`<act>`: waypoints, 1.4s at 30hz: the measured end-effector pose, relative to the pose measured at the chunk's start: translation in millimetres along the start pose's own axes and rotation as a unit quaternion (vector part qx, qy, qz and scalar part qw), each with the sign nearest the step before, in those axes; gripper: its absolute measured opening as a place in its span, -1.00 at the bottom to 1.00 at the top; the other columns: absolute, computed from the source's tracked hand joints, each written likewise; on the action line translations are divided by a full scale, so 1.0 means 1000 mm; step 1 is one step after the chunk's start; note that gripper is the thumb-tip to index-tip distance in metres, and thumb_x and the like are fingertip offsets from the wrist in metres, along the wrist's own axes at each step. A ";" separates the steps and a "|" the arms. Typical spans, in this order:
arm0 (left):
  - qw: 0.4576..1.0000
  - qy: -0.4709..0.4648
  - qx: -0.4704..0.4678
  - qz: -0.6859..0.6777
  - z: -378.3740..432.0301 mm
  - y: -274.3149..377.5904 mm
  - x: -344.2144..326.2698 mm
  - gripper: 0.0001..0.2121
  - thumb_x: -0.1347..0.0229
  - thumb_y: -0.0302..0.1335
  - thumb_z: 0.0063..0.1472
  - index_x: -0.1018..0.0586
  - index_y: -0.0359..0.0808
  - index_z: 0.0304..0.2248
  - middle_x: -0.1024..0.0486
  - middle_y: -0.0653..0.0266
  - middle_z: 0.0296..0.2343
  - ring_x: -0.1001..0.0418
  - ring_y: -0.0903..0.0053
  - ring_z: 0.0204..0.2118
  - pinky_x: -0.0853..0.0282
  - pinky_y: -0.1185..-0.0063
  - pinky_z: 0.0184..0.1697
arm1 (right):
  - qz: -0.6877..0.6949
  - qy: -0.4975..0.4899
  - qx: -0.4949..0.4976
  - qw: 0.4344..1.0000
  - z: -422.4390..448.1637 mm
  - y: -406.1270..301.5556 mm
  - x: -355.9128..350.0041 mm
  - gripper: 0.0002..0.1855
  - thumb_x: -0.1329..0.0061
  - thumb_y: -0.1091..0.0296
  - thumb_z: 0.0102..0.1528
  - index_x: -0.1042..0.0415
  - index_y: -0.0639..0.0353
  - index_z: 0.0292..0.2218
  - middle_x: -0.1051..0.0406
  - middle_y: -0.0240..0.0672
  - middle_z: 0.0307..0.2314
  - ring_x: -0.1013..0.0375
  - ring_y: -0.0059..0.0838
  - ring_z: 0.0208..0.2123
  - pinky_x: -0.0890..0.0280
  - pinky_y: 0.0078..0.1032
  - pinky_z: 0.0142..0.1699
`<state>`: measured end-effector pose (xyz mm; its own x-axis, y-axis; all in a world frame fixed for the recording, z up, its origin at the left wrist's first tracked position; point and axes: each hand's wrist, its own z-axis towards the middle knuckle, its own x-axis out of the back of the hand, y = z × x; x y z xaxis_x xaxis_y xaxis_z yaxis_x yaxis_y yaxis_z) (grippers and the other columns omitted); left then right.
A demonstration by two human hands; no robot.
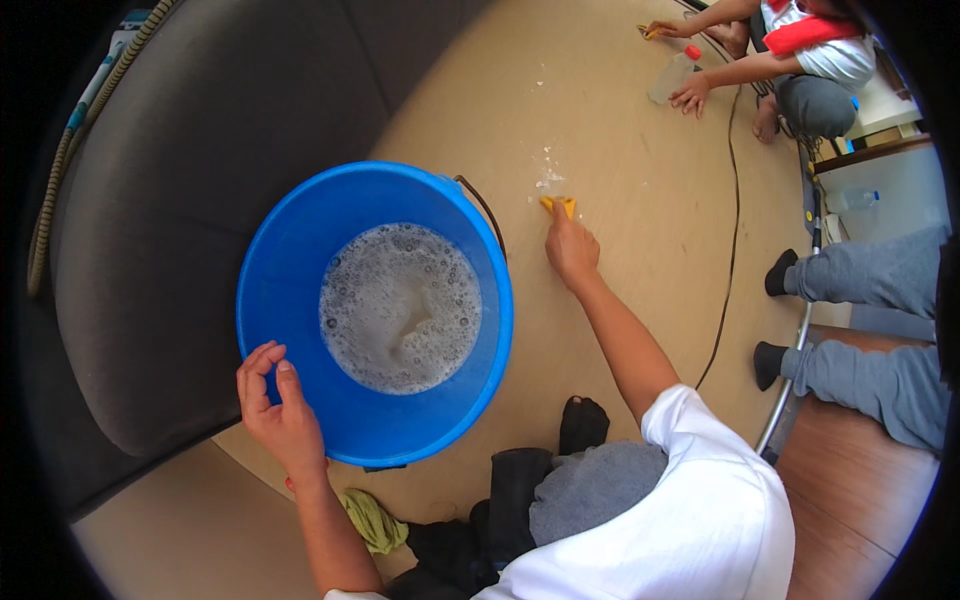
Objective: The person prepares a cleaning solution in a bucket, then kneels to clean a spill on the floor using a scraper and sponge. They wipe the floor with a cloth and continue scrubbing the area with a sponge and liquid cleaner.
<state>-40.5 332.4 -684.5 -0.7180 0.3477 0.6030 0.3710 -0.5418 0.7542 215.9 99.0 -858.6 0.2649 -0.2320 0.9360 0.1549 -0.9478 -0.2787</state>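
Observation:
A blue plastic bucket [491, 352] with soapy, bubbly water [401, 307] in it stands at the centre-left. At its lower left rim is my left hand [277, 405], fingers curled and apart, holding nothing; whether it touches the rim I cannot tell. To the right of the bucket, my right hand [574, 247] grips a yellow scraper [559, 204] against the beige floor. Whitish flakes and crumbs [549, 176] lie just beyond the scraper. The hand hides part of the tool. A dark handle [484, 202] hangs at the bucket's right side.
A grey sofa [187, 187] stands left. A green cloth [373, 520] lies below the bucket. At upper right a crouching person holds a yellow tool [645, 31] beside a plastic bottle [673, 77]. A black cable [733, 225] crosses the floor. Another person's legs [862, 281] are at right.

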 end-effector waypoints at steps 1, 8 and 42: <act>1.000 0.002 -0.007 0.001 0.002 0.002 0.000 -0.91 0.07 -0.60 0.11 -0.47 -0.39 -0.40 -0.39 0.24 -0.31 -0.33 0.57 -0.24 -0.25 0.67 -0.22 | -0.001 0.012 0.006 1.000 0.011 -0.002 0.001 -0.63 0.38 0.36 0.02 -0.15 0.06 -0.09 -0.40 0.00 -0.52 -0.42 -0.03 -0.45 -0.29 -0.16 -0.37; 1.000 0.006 -0.013 0.013 0.002 -0.004 0.005 -0.91 0.06 -0.61 0.09 -0.46 -0.40 -0.41 -0.38 0.18 -0.34 -0.33 0.46 -0.24 -0.25 0.58 -0.20 | 0.008 -0.045 -0.012 0.999 -0.021 -0.012 -0.004 -0.65 0.37 0.35 0.03 -0.14 0.07 -0.10 -0.40 -0.02 -0.54 -0.42 -0.02 -0.48 -0.28 -0.15 -0.37; 1.000 -0.003 0.005 -0.003 0.002 0.001 0.000 -0.90 0.07 -0.61 0.09 -0.46 -0.41 -0.41 -0.37 0.17 -0.32 -0.33 0.44 -0.22 -0.25 0.57 -0.19 | -0.010 0.019 0.037 0.999 0.014 0.017 0.002 -0.58 0.36 0.37 0.01 -0.17 0.00 -0.05 -0.39 -0.02 -0.57 -0.42 -0.07 -0.51 -0.29 -0.17 -0.43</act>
<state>-38.8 333.8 -682.7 -0.7169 0.3558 0.5995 0.3717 -0.5324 0.7605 233.0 85.2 -864.3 0.2255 -0.2231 0.9483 0.2292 -0.9340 -0.2742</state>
